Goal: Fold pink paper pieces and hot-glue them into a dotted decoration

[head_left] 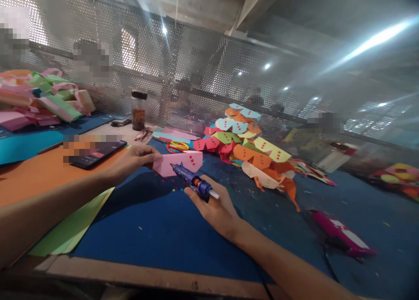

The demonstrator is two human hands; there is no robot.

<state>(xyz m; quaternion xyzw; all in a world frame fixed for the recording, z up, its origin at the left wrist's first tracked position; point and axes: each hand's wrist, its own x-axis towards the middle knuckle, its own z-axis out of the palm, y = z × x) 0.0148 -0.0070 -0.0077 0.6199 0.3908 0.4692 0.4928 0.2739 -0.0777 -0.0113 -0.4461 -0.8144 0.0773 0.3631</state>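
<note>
My left hand [144,155] pinches the left edge of a folded pink paper piece [165,165], which has small red squares on its right half. The piece is held up above the blue table surface. In my right hand [218,208] is a blue glue gun [193,180], its nozzle pointing up and left at the pink paper. A clear glue stick pokes out of the gun's rear. Whether the nozzle touches the paper I cannot tell. Small coloured paper bits lie on the table just below.
A pile of folded coloured paper pieces [252,153] stands beyond my right hand. A magenta device [342,234] lies at right. At left are a phone [100,153], orange sheets [29,182], green sheets [73,225], a jar [139,112] and paper baskets [62,99]. A perforated metal screen [203,64] runs behind.
</note>
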